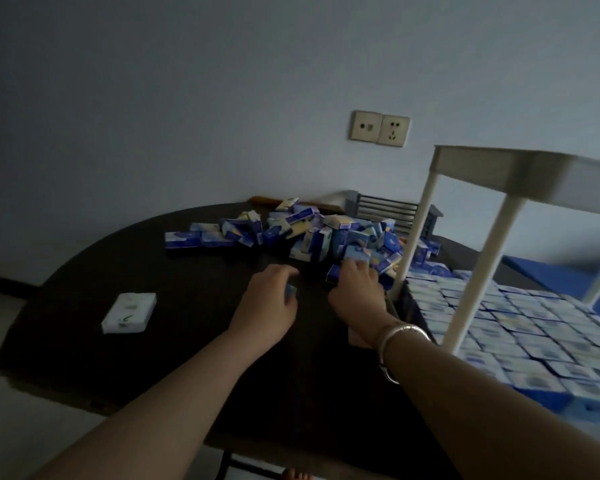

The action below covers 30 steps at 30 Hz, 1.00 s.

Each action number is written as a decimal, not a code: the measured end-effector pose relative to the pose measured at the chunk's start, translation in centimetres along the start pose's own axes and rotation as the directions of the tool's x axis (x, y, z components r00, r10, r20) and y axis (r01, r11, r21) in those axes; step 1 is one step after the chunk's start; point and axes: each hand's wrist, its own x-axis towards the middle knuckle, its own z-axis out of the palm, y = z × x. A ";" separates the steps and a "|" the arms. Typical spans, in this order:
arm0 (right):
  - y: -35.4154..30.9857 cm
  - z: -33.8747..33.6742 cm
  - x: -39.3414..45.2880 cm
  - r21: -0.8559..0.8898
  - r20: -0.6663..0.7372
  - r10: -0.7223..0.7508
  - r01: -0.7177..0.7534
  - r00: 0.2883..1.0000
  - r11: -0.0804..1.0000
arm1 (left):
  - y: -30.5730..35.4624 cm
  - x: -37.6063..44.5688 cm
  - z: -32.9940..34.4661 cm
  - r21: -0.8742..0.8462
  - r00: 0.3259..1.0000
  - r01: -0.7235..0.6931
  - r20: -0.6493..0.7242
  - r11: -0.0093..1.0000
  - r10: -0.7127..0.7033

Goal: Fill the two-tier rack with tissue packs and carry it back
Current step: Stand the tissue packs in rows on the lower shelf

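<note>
A dim room with a pale wall (187,98) formed the background; a double wall socket plate (379,128) sat above the far edge of a dark round table (153,358). On the table lay one loose heap of blue tissue packs (312,233), too jumbled and blurred for a count, though several dozen seemed likely. One white pack (129,312) lay alone, well apart to the left. One white two-tier rack (520,171) stood at the right edge; its lower tier (520,327) carried a tight grid of packs, too many and too blurred to number, while its upper tier showed no packs from this angle. Three rack posts were visible.

The left hand (269,303) had curled its fingers round a small blue pack (290,290). The right hand (359,289), wearing one silver bangle (400,336), rested on packs at the near edge of the heap beside the rack post; whether it pinched one could not be told.

Risks, as judged: the right forearm lay close to the post, so a hasty lift could have nudged the rack and disturbed the packed rows. Pulling from the foot of the heap could have spilled packs toward the table's edge. Carrying the loaded rack tilted could have shed packs.
</note>
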 end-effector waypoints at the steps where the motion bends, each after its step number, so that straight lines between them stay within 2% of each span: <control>1: 0.5 0.3 1.4 0.014 -0.031 0.050 -0.049 0.998 0.999 | 0.1 1.2 0.7 0.004 0.999 -0.031 0.015 0.999 0.031; 3: 1.6 0.9 3.8 0.018 -0.074 0.096 -0.095 0.993 0.995 | 0.4 3.8 2.0 0.046 0.993 -0.099 0.065 0.994 0.096; 5: 2.6 1.5 5.8 -0.002 -0.083 0.088 -0.088 0.993 0.996 | 0.5 6.5 3.4 0.132 0.977 -0.139 0.183 0.982 0.113; 8: 3.3 2.9 7.5 -0.009 -0.013 0.073 -0.073 0.997 0.997 | 0.4 9.7 5.3 0.283 0.911 -0.178 0.410 0.942 0.049; 10: 3.5 3.8 7.9 -0.028 -0.027 0.062 -0.063 0.998 0.998 | 0.4 10.5 6.1 0.324 0.886 -0.206 0.463 0.923 0.035; 14: 4.1 4.1 8.0 -0.078 -0.132 0.016 -0.027 0.991 0.997 | 0.5 9.9 6.1 0.344 0.918 -0.230 0.388 0.911 0.085; 19: 5.0 3.4 7.5 -0.135 -0.124 -0.047 0.030 0.991 0.990 | -0.4 9.5 5.1 0.438 0.912 -0.346 0.366 0.830 0.187; 22: 4.8 3.2 6.9 -0.086 -0.066 -0.091 0.085 0.994 0.993 | -0.2 9.3 4.4 0.490 0.922 -0.340 0.341 0.803 0.183; 27: 3.6 2.4 4.9 -0.101 -0.090 -0.126 0.117 0.988 0.988 | 0.3 7.8 3.8 0.424 0.926 -0.216 0.373 0.879 0.047; 30: 2.6 1.4 3.1 0.035 -0.177 -0.090 0.098 0.980 0.995 | 0.8 6.9 3.2 0.325 0.964 -0.145 0.257 0.934 0.060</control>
